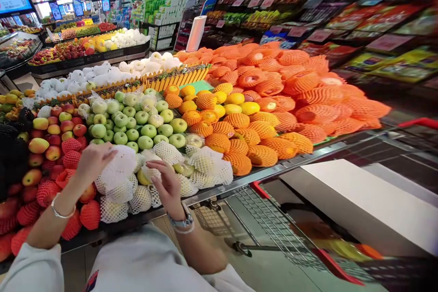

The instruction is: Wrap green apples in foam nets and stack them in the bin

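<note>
A fruit stand spreads across the middle, with orange-netted fruit on its right, green apples near the centre and red-netted fruit at the left front; blurred shelves of packets rise behind at the right; a shopping cart stands by the near edge, with a white box at its right.

The left arm slants up from the lower left, the wrist bent inward and the back of the left hand uppermost; its fingers are drawn narrow, pinching the edge of a white wrap; this wrap is over the white-netted fruit, just in front of the green apples; I cannot tell whether anything is inside it.

The right arm slants up and leftward, the right hand raised, palm toward the left; its fingers are loosely curled, moderately wide from the thumb, holding nothing; a watch circles that wrist, a thin bracelet the other.
</note>
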Available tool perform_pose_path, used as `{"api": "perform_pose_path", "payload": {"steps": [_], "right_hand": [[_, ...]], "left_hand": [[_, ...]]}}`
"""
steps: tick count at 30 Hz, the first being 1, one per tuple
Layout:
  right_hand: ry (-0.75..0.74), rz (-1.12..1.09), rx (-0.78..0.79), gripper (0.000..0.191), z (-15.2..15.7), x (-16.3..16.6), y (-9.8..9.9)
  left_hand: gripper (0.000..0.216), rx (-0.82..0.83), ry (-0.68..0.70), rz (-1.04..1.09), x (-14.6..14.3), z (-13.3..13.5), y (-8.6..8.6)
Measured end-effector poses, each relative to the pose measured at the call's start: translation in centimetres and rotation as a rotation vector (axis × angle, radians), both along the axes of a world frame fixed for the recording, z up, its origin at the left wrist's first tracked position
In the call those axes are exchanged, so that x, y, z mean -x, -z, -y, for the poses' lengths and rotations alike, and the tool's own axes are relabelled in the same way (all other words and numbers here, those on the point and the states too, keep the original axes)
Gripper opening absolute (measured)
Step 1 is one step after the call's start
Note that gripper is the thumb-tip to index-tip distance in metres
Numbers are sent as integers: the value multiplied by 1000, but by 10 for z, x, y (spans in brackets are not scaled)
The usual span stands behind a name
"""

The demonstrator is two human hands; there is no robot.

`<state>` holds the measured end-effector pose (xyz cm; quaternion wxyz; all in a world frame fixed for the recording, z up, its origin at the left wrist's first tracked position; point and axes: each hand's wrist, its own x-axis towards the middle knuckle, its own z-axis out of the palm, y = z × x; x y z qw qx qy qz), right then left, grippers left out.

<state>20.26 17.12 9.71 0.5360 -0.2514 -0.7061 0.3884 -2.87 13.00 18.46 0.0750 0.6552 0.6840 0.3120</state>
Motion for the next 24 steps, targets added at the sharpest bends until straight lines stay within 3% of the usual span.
{"api": "perform_pose_path", "payload": {"steps": [4,9,11,14,20,24], "right_hand": [[-96,96,54,27,9,4,-4],[-257,102,306,29,11,8,25],[-259,98,366,32,13,9,35],[-178,74,393,30,17,8,42],[180,-62,184,16,19,-10,39],[263,-20,99,14,23,-16,40]], "left_hand": [[38,45,-13,37,-33,12,31],[40,43,-45,298,-51,23,60],[42,69,-42,336,-55,25,69],[38,74,-45,370,-58,27,82],[37,-228,-386,528,-71,45,100],[40,-194,-321,557,-90,63,109]]}}
